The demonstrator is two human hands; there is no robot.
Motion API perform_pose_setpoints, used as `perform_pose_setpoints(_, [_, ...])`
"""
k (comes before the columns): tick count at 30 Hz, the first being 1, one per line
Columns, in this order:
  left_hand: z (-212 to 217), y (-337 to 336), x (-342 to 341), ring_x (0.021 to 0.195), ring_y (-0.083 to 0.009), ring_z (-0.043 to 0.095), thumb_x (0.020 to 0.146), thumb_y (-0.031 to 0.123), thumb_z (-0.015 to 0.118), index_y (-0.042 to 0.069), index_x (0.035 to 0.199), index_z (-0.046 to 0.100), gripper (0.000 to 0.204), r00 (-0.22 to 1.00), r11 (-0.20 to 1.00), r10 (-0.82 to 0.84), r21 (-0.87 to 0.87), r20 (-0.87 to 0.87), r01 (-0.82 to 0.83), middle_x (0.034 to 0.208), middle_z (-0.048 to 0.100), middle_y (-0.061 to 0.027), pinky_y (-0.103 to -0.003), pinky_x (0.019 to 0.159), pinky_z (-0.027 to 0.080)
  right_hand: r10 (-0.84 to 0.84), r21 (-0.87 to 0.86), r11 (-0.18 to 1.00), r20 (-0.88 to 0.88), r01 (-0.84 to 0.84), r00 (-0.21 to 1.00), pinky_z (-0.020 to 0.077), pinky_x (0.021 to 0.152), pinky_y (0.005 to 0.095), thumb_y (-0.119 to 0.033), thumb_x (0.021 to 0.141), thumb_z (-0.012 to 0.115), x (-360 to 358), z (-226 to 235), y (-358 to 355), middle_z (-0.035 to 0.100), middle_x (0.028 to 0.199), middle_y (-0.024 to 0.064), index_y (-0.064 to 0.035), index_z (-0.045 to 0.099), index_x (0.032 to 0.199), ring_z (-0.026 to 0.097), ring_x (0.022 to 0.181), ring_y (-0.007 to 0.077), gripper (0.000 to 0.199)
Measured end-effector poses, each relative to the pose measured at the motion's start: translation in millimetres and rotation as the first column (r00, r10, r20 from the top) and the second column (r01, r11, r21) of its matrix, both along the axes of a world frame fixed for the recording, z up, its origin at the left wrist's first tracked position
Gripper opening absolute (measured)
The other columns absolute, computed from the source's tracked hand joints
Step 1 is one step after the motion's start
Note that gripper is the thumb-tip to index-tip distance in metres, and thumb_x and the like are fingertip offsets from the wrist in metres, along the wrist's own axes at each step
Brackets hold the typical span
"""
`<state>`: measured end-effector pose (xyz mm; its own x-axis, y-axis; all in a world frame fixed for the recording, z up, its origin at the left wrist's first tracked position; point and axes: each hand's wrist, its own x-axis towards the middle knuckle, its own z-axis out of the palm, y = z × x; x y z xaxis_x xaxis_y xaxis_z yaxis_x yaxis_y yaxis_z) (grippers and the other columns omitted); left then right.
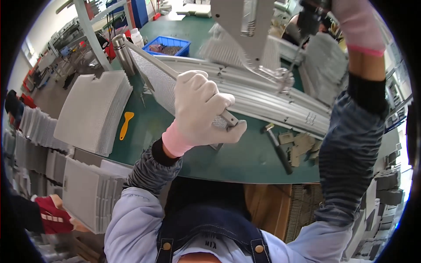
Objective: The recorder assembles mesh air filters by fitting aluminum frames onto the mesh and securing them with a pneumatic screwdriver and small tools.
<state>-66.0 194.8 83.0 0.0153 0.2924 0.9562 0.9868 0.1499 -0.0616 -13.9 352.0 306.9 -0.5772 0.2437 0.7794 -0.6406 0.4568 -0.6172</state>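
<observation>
My left hand (199,109), in a white glove with a pink cuff, is closed round the metal edge bar of a grey mesh-faced panel (153,83). The panel stands tilted over the green table, its far end near a steel flask (123,52). Up at the right, my gloved right hand (362,26) is raised beside a black power screwdriver (310,19) and appears to grip it; its fingers are partly cut off by the frame. The tool's thin bit points down toward a shiny, blurred clear piece (280,79). A pale metal plate (263,26) with a slot hangs between the hands.
Long aluminium profiles (272,96) lie across the table. A hammer (280,151) rests by several small flat pieces (302,147). At left are a yellow scraper (126,126) and stacked panels (92,109); a blue bin (169,46) stands behind. Another person's red sleeve (52,215) shows lower left.
</observation>
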Motion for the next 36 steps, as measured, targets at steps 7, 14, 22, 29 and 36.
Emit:
perform_pose_setpoints(7, [1.5,17.3,-6.3,0.066,-0.0217,0.048,0.063,0.037,0.075,0.013,0.088,0.067,0.036,0.999,0.999,0.032,0.041,0.034,-0.033,0.064,0.042,-0.0027,-0.039,0.075,0.039,0.136,-0.014,0.99,-0.107,-0.138,0.985,0.051,0.052,0.0272,-0.03,0.086,0.065,13.9,14.6,-33.8,0.054,0.072,0.0012,-0.0057,0.057,0.092,0.058,0.055,0.0136,0.026])
perform_pose_setpoints(14, [-2.9,24.3,-13.3,0.059,-0.0213,0.05,0.064,0.039,0.075,0.015,0.069,0.07,0.024,0.997,0.998,-0.026,0.05,0.077,0.022,0.055,0.047,-0.0021,-0.039,0.078,0.039,0.085,-0.106,0.99,-0.061,-0.091,0.995,0.047,0.047,0.0274,-0.033,0.084,0.066,2.4,1.5,-44.8,0.052,0.066,0.0009,-0.005,0.055,0.095,0.057,0.053,0.0133,0.032])
perform_pose_setpoints(22, [0.5,33.6,-10.7,0.064,-0.0237,0.052,0.064,0.04,0.074,0.017,0.063,0.068,0.023,0.989,0.989,-0.111,0.112,0.098,0.1,0.054,0.051,-0.0021,-0.041,0.081,0.039,0.116,-0.289,0.951,0.016,-0.106,0.993,0.0444,0.046,0.0242,-0.033,0.087,0.064,-2.9,-28.6,-45.5,0.056,0.064,0.0009,-0.0091,0.058,0.092,0.056,0.052,0.012,0.025])
perform_pose_setpoints(29, [1.0,27.7,-6.3,0.07,-0.0276,0.054,0.065,0.043,0.073,0.018,0.063,0.066,0.026,0.998,0.986,-0.049,0.162,0.043,0.042,0.069,0.053,-0.0088,-0.043,0.081,0.039,0.119,-0.047,0.989,-0.277,-0.137,0.953,0.0442,0.039,0.0199,-0.024,0.098,0.052,-34.1,-29.3,2.7,0.065,0.077,0.007,-0.001,0.062,0.105,0.058,0.05,0.0096,0.026])
perform_pose_setpoints(36, [-4.8,27.7,-12.9,0.067,-0.0257,0.054,0.06,0.04,0.072,0.017,0.063,0.065,0.024,0.988,0.979,-0.123,0.176,0.091,0.105,0.064,0.049,-0.0063,-0.042,0.079,0.039,0.304,0.016,0.951,-0.201,-0.307,0.931,0.0358,0.04,0.0145,-0.027,0.096,0.055,-1.9,-93.5,-94.7,0.062,0.073,0.0024,-0.0047,0.063,0.09,0.05,0.047,0.0042,0.025])
